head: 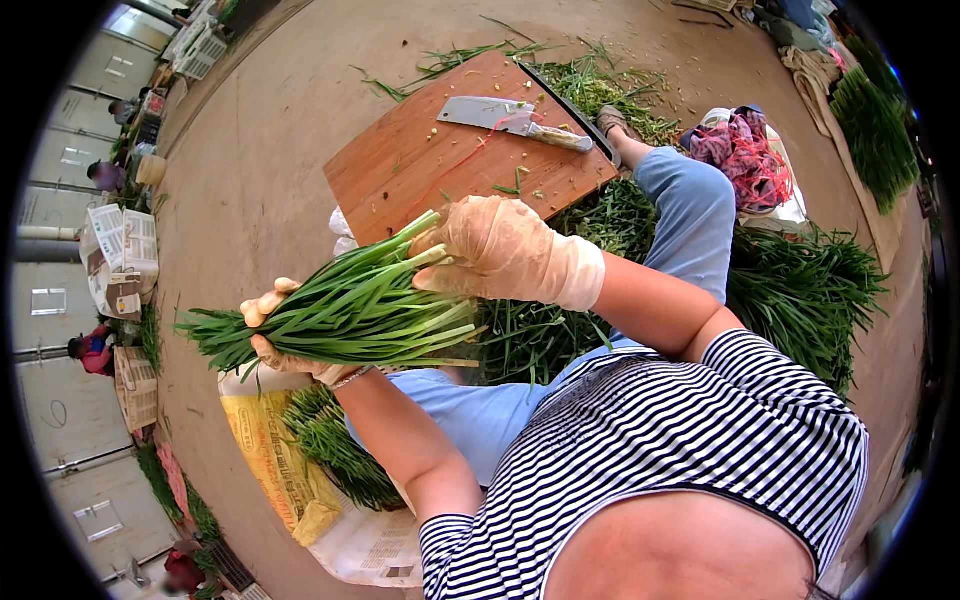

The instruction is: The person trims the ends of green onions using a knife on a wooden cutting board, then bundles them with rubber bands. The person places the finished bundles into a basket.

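A loose bunch of garlic chives (367, 300) lies across my left hand (277, 330), which is gloved and grips it around the leafy part. The leaf tips point left and the pale stem ends point right. My right hand (502, 251), in a pale, stained glove, has its fingers closed at the upper stem ends. Beyond the hands, a cleaver (484, 114) with a worn handle lies flat on a tilted wooden board (390, 165). A thin red string (469, 156) trails over the board beside the blade, among small green scraps.
Cut leaves (525, 337) pile up between my legs. More chives rest on a yellow and white sack (262, 450) at lower left and in a heap (802, 292) at right. Pink-red ties (739, 161) fill a white container. Several people and crates (124, 247) line the far left.
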Demonstrator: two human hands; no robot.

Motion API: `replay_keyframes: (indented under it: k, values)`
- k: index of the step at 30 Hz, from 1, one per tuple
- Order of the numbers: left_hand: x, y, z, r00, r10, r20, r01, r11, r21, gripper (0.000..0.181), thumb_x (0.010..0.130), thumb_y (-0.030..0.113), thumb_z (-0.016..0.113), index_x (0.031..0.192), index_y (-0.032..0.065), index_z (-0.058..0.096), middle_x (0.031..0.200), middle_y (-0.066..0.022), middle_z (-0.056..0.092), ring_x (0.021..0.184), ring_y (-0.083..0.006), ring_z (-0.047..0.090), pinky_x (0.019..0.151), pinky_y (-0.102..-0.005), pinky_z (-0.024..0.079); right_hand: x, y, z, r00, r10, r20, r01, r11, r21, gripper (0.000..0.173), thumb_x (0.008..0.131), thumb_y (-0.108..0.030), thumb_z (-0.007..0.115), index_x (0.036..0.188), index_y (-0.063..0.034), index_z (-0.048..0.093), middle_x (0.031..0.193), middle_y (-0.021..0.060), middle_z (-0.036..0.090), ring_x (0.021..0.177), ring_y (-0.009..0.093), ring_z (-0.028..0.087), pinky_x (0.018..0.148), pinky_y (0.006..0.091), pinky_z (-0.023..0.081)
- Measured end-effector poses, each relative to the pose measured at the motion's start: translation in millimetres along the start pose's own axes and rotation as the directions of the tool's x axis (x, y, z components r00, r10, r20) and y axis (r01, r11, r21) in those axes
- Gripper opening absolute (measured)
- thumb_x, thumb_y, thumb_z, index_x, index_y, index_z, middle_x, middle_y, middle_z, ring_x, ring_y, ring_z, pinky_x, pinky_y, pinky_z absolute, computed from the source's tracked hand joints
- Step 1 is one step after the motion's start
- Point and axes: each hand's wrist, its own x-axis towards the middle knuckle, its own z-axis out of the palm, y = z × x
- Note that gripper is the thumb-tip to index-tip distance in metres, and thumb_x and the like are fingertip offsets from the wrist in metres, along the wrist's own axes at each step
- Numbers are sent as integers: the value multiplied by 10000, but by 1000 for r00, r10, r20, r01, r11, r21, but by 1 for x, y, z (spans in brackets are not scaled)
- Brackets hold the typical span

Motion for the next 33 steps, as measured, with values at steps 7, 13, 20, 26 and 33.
replay_keyframes:
  k: [7, 13, 20, 26, 33]
  values:
    - [-11, -4, 7, 995, -29, -94, 37, 996, 82, 109, 895, 204, 576, 968, 124, 565, 969, -31, 665, 968, -172, 621, 1017, -368, 435, 6, 2, 6, 992, 69, 102, -88, 978, 190, 286, 850, -300, 639, 1070, -119, 665, 905, 139, 663, 803, 265, 650, 707, 357, 505]
    - [-14, 0, -1, 995, -42, -91, 52, 993, 109, 137, 906, 241, 566, 991, 135, 579, 992, -30, 654, 1047, -272, 591, 935, -476, 489, 4, 26, 16, 980, 71, 184, -195, 233, 953, 211, 896, -245, 634, 990, -58, 653, 897, 29, 672, 739, 75, 577, 637, 232, 457]
    - [-6, 10, -14, 999, 9, -44, -3, 991, 132, 183, 923, 244, 526, 1035, 117, 597, 1026, -36, 649, 1068, -267, 582, 939, -507, 471, -40, 59, -19, 995, -81, 62, -48, 170, 984, 164, 878, -216, 641, 929, -61, 656, 913, 40, 668, 638, 55, 459, 542, 200, 329]
    - [-1, 35, -28, 999, -37, -36, 38, 999, 12, 223, 928, 249, 508, 1067, 109, 613, 1073, -39, 644, 1115, -262, 553, 982, -504, 435, -43, 42, -25, 963, 160, 215, -235, 892, 386, 491, 857, -446, 637, 1154, -56, 631, 1004, 148, 662, 968, 288, 628, 833, 368, 488]
    - [-6, 17, -43, 976, -33, -217, 36, 999, 11, 198, 906, 234, 535, 1036, 116, 627, 1038, -29, 648, 1100, -237, 559, 998, -467, 421, -32, 32, -2, 995, -31, 100, 1, 957, 288, 282, 848, -336, 661, 991, -95, 693, 874, 126, 655, 814, 302, 625, 687, 378, 489]
